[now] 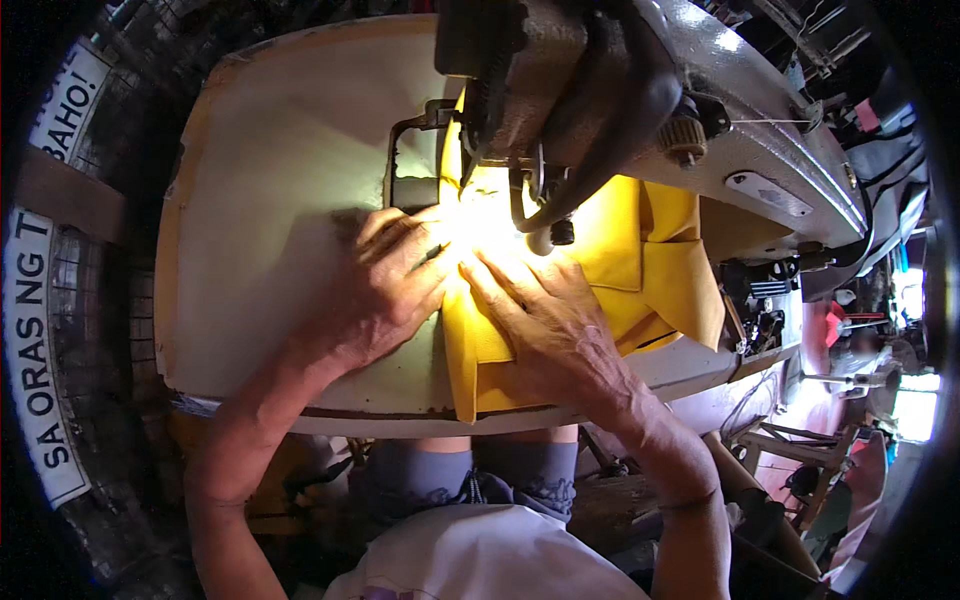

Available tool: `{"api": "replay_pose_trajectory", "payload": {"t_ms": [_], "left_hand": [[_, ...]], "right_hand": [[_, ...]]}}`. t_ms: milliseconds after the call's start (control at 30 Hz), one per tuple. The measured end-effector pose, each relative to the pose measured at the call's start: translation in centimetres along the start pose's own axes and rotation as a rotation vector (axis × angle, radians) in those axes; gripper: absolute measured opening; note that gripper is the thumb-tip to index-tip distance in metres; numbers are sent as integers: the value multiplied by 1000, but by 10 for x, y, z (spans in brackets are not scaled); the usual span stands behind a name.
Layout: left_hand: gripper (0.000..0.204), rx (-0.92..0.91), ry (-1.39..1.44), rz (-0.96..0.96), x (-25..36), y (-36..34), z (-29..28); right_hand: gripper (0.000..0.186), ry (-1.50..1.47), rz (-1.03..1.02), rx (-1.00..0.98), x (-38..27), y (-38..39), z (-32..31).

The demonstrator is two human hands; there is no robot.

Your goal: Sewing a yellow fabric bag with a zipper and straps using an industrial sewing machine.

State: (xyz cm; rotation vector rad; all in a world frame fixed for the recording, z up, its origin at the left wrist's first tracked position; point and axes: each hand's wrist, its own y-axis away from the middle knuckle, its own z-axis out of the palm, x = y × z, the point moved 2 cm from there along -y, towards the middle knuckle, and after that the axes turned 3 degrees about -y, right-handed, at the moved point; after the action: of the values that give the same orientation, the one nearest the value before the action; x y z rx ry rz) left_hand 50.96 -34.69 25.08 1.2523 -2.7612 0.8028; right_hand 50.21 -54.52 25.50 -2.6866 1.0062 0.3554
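Under the black head of a sewing machine point(540, 70), yellow fabric point(675, 290) lies folded in layers, lit by a bright glare around the needle area, whose detail is washed out. My left hand point(395, 280) is at the fabric’s left edge, fingers bent and closed on it just below a black metal frame point(395, 150); its fingertips are partly lost in glare. My right hand point(545, 330) lies on the fabric below the needle area, palm down, fingers stretched out and slightly apart.
The machine’s pale bed point(250, 150) extends left, with a worn edge. Its arm point(770, 160) runs to the right, above small mechanisms point(770, 300). A wooden frame point(790, 450) stands lower right. Printed signs point(45, 360) hang at the far left. My lap is below the bed’s edge.
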Motion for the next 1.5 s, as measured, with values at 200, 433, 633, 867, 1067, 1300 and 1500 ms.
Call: {"api": "replay_pose_trajectory", "payload": {"t_ms": [200, 433, 633, 867, 1067, 1300, 1500], "left_hand": [[29, -15, -9, -51, 0, -3, -2], [25, -44, -55, -7, -3, -3, -5], [24, -1, 114, -119, -3, 2, 5], [33, -54, 214, -189, 32, 28, -7], [60, 73, 173, -353, 71, 53, 0], [38, 247, 271, -498, 79, 49, 10], [45, 332, 132, -435, 84, 48, 12]], "right_hand": [[83, -24, -27, 34, 4, -4, -1], [67, 71, -33, 141, -9, -2, -3], [37, 75, 65, 426, -29, 32, 11], [31, -13, 26, 520, -21, 30, 22], [14, -161, 62, 571, -20, 30, 19], [14, -239, 81, 619, -15, 32, 19], [12, -463, 266, 678, -13, 28, 12]]}}
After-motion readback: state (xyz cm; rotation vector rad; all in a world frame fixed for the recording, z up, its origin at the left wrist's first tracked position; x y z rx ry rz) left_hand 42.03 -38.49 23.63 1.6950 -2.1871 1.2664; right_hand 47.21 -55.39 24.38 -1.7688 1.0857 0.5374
